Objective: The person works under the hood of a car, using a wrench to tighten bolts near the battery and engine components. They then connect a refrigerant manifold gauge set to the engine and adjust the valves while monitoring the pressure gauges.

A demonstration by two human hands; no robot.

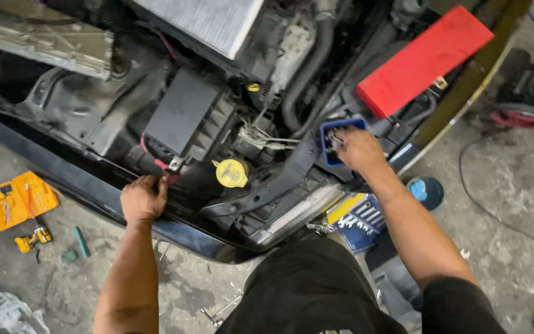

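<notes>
Two hands over open engine bay. Right hand (355, 148), fingers curled, reaches into blue tray (332, 131) beside red cover (423, 60); contents small, light, likely pinchable, but hidden. Left hand (143, 199) closed on front edge of bay (94, 185), rigid support. Yellow cap (232, 173) between.

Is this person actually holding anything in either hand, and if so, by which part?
The left hand grips the front edge of the car body. The right hand reaches into a small blue tray; whether its fingers hold anything cannot be told.
</notes>
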